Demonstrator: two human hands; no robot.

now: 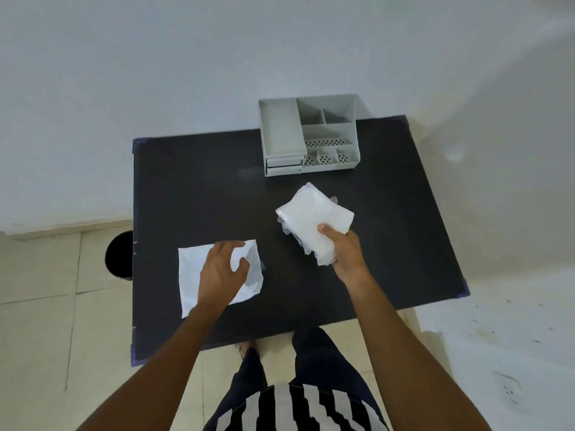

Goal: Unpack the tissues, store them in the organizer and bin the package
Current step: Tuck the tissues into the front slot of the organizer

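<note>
matt dark table (193,181), grey plastic organizer (348,163), glossy crinkled plastic package (311,219).

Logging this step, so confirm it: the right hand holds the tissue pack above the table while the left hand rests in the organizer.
Not quite. The head view shows the left hand on the flat white sheet on the table, not in the organizer. The right hand does hold the tissue pack.

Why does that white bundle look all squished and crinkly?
The right hand squeezes the tissue pack above the table, so it bends and its clear wrap puckers. The flat white sheet under the left hand has a creased corner. The organizer stands straight. Nothing is spilled.
</note>
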